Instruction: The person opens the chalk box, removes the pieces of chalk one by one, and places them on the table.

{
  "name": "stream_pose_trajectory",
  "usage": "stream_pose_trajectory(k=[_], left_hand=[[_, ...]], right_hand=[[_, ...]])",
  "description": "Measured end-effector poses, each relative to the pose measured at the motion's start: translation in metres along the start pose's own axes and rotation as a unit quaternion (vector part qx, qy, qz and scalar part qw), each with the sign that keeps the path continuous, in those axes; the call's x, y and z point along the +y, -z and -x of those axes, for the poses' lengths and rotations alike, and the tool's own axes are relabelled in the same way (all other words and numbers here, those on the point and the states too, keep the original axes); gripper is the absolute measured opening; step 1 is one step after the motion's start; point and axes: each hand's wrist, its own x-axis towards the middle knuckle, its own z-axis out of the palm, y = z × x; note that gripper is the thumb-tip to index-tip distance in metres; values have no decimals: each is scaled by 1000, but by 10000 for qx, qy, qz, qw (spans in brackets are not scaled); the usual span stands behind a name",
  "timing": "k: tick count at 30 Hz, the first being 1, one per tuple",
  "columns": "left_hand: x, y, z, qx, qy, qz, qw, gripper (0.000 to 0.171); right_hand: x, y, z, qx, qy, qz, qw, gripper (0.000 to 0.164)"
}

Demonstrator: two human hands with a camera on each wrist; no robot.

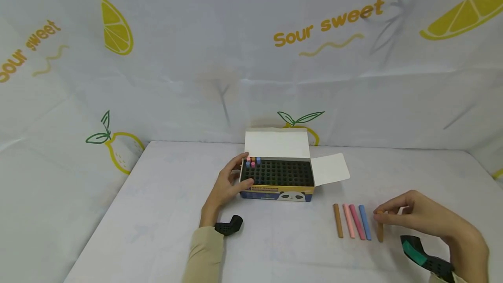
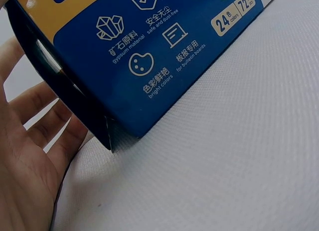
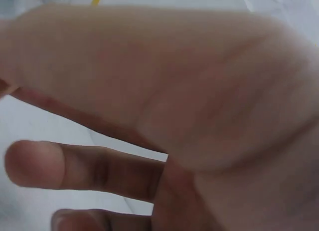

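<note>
An open-topped chalk box point(image 1: 277, 192), blue and yellow with a panda face, holds a black perforated insert. Several coloured chalk sticks stand in its back-left holes. My left hand point(image 1: 228, 182) grips the box's left end, thumb at the front corner and index finger at the back one; in the left wrist view the fingers point(image 2: 37, 104) lie along the end flap. At the right, my right hand point(image 1: 428, 215) pinches an orange-brown chalk stick point(image 1: 380, 232) between thumb and fingers. To its left lie a brown chalk point(image 1: 338, 221), a light pink chalk point(image 1: 349, 221), a dark pink chalk point(image 1: 357, 222) and a blue chalk point(image 1: 365, 222).
The box's white lid point(image 1: 277, 144) stands raised at the back, and a side flap point(image 1: 330, 169) folds out to the right. A white cloth covers the table point(image 1: 165, 230). Behind it hangs a lemon-printed curtain point(image 1: 196, 56).
</note>
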Motion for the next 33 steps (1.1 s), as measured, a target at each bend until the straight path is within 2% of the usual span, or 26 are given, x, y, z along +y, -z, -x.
stream_pose_trajectory(k=[5,8,24,33], left_hand=[[0,0,0,-6,9,6,10000,74],[-1,0,0,-8,-36,31,10000,74],[-4,0,0,-11,-7,-1,10000,75],[-4,1,-1,-8,-89,-14,10000,75]], right_hand=[[0,-3,-3,524,-200,447,9974,26],[-1,-4,-3,665,-305,622,9954,29],[15,-13,-15,553,-418,381,9969,43],[18,-16,-23,525,-844,435,9941,51]])
